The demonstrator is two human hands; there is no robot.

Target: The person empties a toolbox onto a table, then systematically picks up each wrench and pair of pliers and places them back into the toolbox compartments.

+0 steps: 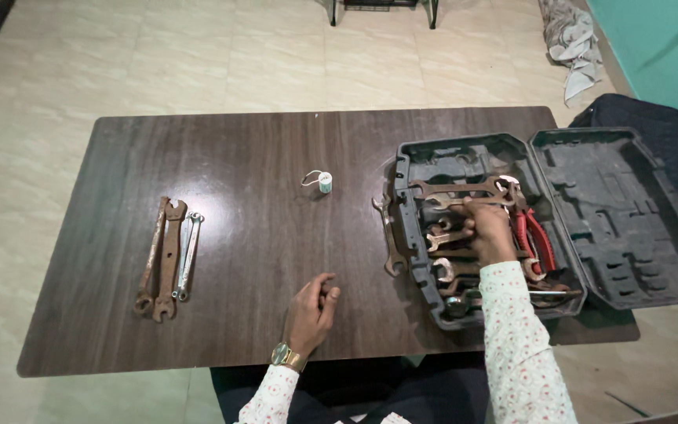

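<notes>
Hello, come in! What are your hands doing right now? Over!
Right hand in the open toolbox, fingers on a rusty wrench. Left hand resting empty on the table. Nothing blocking.

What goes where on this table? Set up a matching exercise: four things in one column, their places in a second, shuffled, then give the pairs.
Things:
1. rusty spanners
2. small white spool
3. left hand
4. right hand

Places:
A. inside the open tool case, on the spanners there
B. table's left side, in a row
C. resting on bare table near the front edge
D. table's middle, standing alone

Pairs: 1-B, 2-D, 3-C, 4-A
</notes>
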